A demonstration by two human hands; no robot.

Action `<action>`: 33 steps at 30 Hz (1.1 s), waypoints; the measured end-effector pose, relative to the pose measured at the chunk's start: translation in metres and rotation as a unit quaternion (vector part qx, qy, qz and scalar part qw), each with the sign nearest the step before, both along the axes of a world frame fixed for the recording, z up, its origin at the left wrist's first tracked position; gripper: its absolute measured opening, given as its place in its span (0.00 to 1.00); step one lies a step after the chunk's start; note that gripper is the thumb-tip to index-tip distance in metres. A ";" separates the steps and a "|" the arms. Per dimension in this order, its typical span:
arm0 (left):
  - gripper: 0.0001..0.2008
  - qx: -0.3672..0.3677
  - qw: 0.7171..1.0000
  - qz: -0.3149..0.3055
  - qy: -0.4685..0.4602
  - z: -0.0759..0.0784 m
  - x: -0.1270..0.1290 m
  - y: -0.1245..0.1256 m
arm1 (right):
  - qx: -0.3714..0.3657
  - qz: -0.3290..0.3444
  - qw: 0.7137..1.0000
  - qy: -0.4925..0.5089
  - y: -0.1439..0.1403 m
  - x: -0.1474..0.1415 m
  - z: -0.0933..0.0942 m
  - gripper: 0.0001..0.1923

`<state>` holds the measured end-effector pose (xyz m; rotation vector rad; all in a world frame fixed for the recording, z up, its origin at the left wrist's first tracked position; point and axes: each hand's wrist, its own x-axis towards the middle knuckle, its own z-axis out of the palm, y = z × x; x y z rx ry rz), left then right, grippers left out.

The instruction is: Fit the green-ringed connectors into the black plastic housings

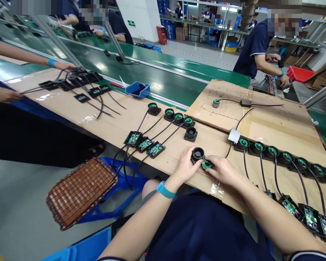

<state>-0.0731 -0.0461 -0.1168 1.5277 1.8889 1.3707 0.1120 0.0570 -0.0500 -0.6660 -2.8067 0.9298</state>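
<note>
— What are the hands doing at the near edge of the cardboard-covered bench (274, 127)?

— The left hand (185, 166) has its fingers curled around a round black housing (197, 154), which sits on the cardboard with its opening up. The right hand (223, 170) pinches a small round green part (206, 164) between thumb and fingertips, touching the housing's lower right side.

— Is the green part wired to anything?

— A black cable (229, 149) leaves the spot and runs up to a small white box (234, 135), but the fingers hide the joint, so I cannot tell.

— What lies around them?

— To the right, a row of black housings with green discs (271, 150) stretches along the bench, each with a cable dropping to a green circuit board (290, 206) at the near edge. To the left, three more circuit boards (144, 144) lie side by side, wired to discs (178, 117) further back. One black housing (191, 133) sits just behind the left hand.

— And beyond that?

— A blue tray (137, 89) stands by the green conveyor belt (163, 81). A co-worker's arm (27, 56) reaches in over black parts at far left, and another person (256, 49) stands at the far right. A blue stool with a woven mat (81, 190) stands below the bench.
</note>
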 end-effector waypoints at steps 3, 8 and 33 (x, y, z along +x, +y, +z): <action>0.25 0.004 1.000 0.004 -0.030 0.001 0.001 0.002 | 0.011 -0.069 0.997 0.016 0.000 0.007 0.001 0.24; 0.27 0.027 0.998 0.011 -0.062 0.001 0.001 0.000 | 0.064 -0.151 0.970 0.177 -0.010 0.000 0.012 0.23; 0.31 0.060 0.998 0.012 -0.018 0.001 0.003 -0.008 | 0.151 -0.051 0.985 0.073 -0.023 -0.042 -0.002 0.18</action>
